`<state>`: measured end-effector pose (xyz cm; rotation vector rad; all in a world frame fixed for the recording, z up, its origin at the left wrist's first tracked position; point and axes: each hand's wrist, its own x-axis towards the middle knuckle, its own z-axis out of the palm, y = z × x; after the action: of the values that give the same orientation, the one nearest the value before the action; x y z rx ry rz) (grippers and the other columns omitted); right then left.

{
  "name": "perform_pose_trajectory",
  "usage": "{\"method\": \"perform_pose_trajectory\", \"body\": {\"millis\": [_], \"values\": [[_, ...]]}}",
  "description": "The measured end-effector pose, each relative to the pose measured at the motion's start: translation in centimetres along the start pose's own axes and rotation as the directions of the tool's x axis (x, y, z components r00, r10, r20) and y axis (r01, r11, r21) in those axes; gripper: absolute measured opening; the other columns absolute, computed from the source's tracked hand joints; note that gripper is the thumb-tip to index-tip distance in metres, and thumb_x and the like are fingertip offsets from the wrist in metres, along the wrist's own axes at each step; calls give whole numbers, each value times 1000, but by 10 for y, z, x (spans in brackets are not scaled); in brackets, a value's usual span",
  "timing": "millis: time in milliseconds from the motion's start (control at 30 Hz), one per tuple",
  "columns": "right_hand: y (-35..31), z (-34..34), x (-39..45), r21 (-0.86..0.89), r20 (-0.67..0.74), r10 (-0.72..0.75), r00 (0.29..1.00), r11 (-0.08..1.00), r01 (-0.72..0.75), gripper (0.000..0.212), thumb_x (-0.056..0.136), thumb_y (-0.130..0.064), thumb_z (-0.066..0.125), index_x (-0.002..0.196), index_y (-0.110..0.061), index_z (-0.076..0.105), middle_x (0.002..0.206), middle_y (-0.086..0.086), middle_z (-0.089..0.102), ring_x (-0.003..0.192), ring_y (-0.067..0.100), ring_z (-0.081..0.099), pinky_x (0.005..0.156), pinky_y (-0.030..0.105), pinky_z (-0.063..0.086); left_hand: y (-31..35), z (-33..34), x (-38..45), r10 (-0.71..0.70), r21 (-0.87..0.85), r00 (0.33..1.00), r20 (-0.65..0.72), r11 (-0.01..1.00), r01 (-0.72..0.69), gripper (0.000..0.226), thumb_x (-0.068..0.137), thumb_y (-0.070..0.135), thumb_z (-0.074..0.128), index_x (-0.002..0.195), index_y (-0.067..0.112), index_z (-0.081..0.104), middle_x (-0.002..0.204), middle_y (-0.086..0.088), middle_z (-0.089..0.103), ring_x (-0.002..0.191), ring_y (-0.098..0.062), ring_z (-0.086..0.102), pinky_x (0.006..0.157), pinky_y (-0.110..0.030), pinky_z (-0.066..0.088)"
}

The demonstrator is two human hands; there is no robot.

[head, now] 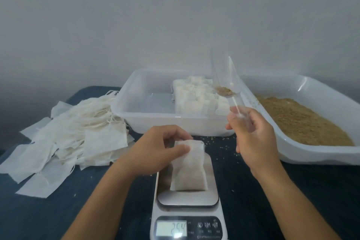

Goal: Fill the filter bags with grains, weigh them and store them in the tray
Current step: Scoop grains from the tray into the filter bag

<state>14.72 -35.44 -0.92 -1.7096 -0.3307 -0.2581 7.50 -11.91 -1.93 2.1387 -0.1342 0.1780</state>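
Dark cloth-covered table (pixel 253 191) against a plain grey wall (pixel 136 15), left hand (pixel 161 148) pinches soft white filter bag (pixel 189 169) on steel scale (pixel 188 200), right hand (pixel 251 134) grips clear plastic scoop (pixel 226 80) holding few grains

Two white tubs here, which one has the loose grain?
The right-hand tub, beside the right hand; the middle tray holds only filled bags.

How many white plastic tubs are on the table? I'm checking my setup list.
2. The storage tray sits behind the scale, holding filled filter bags. The grain tub is at the right, partly cut off by the frame edge. None seems hidden.
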Motion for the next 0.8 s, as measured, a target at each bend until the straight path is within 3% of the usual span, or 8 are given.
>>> {"method": "perform_pose_trajectory", "body": {"millis": [67,167,300,433,500,633,800], "values": [[1,-2,2,3,-18,7,1000,1000,-7,16,92,-56,63,108,-51,64,90,-19,74,54,-3,60,49,18,46,13,-4,-2,69,-30,997,-31,997,-70,12,87,42,71,99,43,73,62,16,58,56,0,43,58,-16,40],[-1,-5,3,36,-28,18,999,999,-17,36,79,-68,59,110,-49,64,94,-18,75,58,-4,63,55,18,46,38,-13,1,131,29,984,-124,991,-128,12,85,45,67,97,44,69,58,20,54,50,-1,43,53,-13,36],[-3,-7,2,59,-35,30,999,998,-28,49,74,-71,59,115,-44,65,101,-19,74,70,-3,69,51,12,47,69,-34,26,218,192,945,-244,966,-174,19,94,32,69,103,47,62,93,27,62,63,-6,57,60,-10,45],[-5,-9,2,65,-41,38,998,997,-35,48,76,-69,58,116,-43,65,101,-20,73,61,-4,65,53,14,45,84,-41,66,216,315,953,-213,938,-142,17,98,33,66,108,43,57,94,20,62,77,-1,61,63,-7,47],[-3,-10,3,73,-54,43,998,997,-39,44,81,-65,61,117,-41,66,98,-16,74,59,-4,63,57,16,44,83,-39,82,195,354,968,-156,926,-130,17,98,31,66,108,41,57,95,18,63,75,-1,61,61,-11,46],[3,-12,7,64,-61,51,997,997,-47,30,93,-51,65,120,-38,66,92,-15,75,57,-4,61,62,26,44,72,-29,106,153,427,985,-82,898,-104,16,98,28,66,103,41,57,96,20,62,67,-4,56,74,-30,50],[10,-13,10,54,-67,39,997,998,-35,21,98,-45,66,119,-40,66,92,-15,75,56,-5,60,64,29,44,63,-21,121,145,425,984,-103,901,-88,13,98,27,64,101,39,59,96,21,60,66,1,52,81,-34,52]]}}
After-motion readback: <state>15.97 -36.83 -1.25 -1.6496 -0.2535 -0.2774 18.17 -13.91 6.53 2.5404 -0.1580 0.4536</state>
